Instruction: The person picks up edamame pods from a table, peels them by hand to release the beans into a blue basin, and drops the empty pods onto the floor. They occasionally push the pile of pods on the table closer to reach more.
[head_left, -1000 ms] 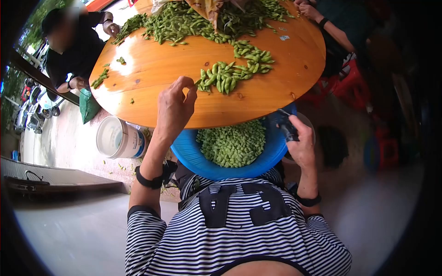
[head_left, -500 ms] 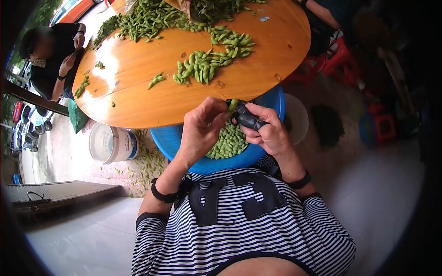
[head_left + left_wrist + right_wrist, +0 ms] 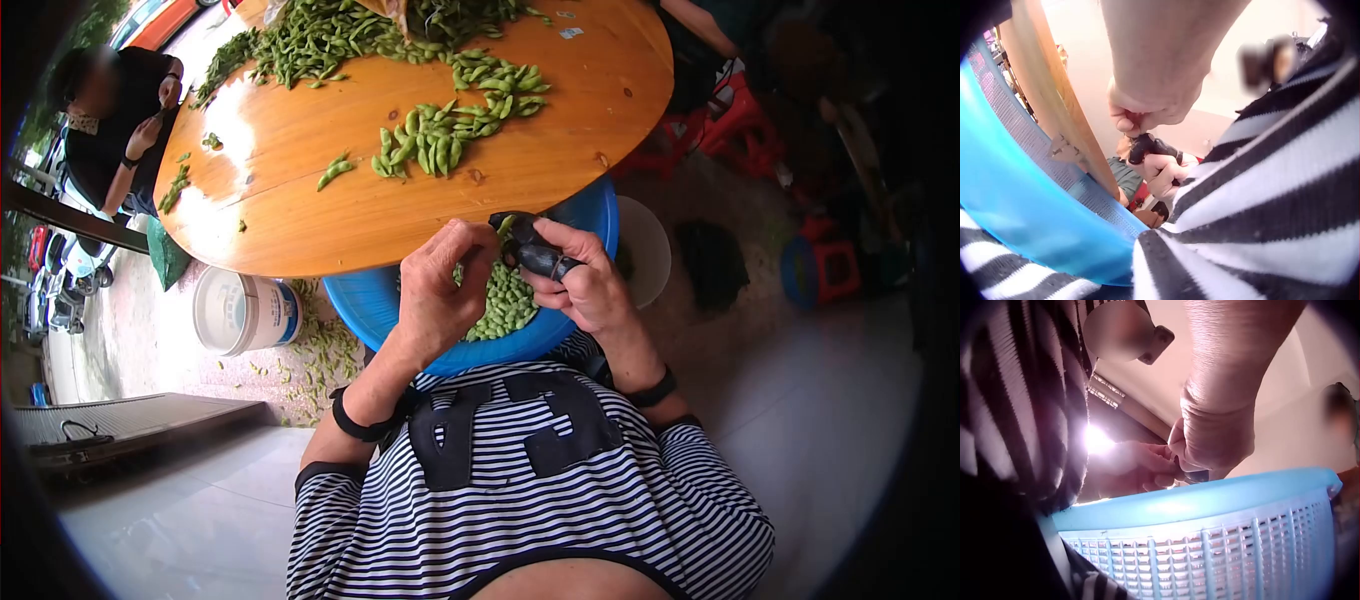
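A green soybean pod [image 3: 507, 225] is held between both hands, over a blue plastic basket [image 3: 352, 318] of shelled green beans [image 3: 505, 308]. My left hand [image 3: 446, 278] pinches the pod's near end, its fingers curled in and hiding most of it. My right hand [image 3: 588, 280] grips the pod from the other side with digits in black coverings [image 3: 540, 258], one tied with a band near its base. From the left wrist view, the left fingertips [image 3: 1127, 124] meet the black-covered tips. In the right wrist view the basket rim [image 3: 1210, 494] partly hides both hands.
A wooden table [image 3: 330, 225] stands in front, bearing a small group of pods [image 3: 430, 140] and a large heap [image 3: 330, 40] behind. A white bucket [image 3: 225, 312] stands at left, with pod shells [image 3: 325, 350] on the floor. Another person [image 3: 120, 120] sits at left; red stools [image 3: 745, 120] stand at right.
My left hand brought a pod from the table back to my right hand above the basket. In the last half second, the left fingers turned and curled further over the pod.
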Motion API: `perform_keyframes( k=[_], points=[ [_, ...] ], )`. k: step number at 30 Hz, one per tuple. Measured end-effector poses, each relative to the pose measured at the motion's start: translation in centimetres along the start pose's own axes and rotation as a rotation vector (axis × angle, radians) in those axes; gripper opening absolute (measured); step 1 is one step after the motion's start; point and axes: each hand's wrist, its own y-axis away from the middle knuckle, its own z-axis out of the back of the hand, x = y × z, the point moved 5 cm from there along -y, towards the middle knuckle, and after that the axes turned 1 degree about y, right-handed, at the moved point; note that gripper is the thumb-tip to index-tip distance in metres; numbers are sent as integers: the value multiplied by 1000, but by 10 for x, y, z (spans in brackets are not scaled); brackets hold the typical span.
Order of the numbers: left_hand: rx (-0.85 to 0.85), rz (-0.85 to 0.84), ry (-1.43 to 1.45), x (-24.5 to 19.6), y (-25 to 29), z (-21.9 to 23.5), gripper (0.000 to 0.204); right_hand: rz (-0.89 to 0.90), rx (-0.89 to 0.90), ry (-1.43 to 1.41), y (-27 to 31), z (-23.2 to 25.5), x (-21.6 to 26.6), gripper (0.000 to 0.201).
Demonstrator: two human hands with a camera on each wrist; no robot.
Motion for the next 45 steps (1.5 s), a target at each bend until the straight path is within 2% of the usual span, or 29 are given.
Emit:
perform_keyframes(
  k=[2,4,5,7,8,9,11,12,14,15,17,19,21,22,25,27,28,30,31,33,38,40,45],
  points=[
    [38,-39,9,1,2,2,10,15,55,-30,2,5,-1,35],
    [151,476,755,26,9,-4,11,-45,102,-189,5,2,0,37],
    [154,477,755,29,8,-3,11,-45,99,-191,6,6,-2,37],
    [318,654,1314,29,8,-14,16,-135,191,-392,7,7,-11,39],
    [370,670,1357,32,9,-16,24,-135,191,-392,7,7,-10,39],
    [370,670,1357,29,8,-15,24,-132,193,-350,6,4,-7,38],
    [235,675,1076,27,4,-9,27,-128,193,-307,5,2,-5,36],
    [235,675,1076,29,6,-12,27,-91,120,-122,4,5,-4,36],
    [209,400,535,28,4,-8,30,-27,-22,152,3,0,-1,35],
    [207,402,534,26,5,-10,30,-29,-21,151,5,-1,-2,35],
    [155,262,5,16,2,-4,27,80,-44,481,6,-3,3,38],
    [147,256,-31,13,1,-4,20,114,-46,508,4,-8,6,39],
    [123,4,-269,3,2,-5,19,269,-106,806,3,-8,10,40],
    [123,4,-270,5,2,-3,19,269,-105,805,3,-7,9,40],
    [204,3,-199,8,2,1,23,293,-116,809,3,-3,7,39],
    [308,376,176,18,5,1,28,394,-142,946,3,-7,8,37],
    [306,375,175,18,5,0,28,395,-140,946,3,-13,8,37],
    [239,562,618,27,9,-8,32,500,-260,1157,7,-32,17,36],
    [238,561,619,29,10,-13,32,500,-259,1158,6,-34,14,36],
    [65,612,904,34,14,-19,33,631,-319,1277,8,-40,12,40],
    [0,616,1072,34,14,-32,34,661,-317,1290,5,-42,8,47],
    [-71,676,1287,38,18,-39,34,669,-298,1324,8,-46,11,50],
    [-67,694,1359,31,16,-39,31,737,-292,1313,9,-44,10,52]
  ],
)
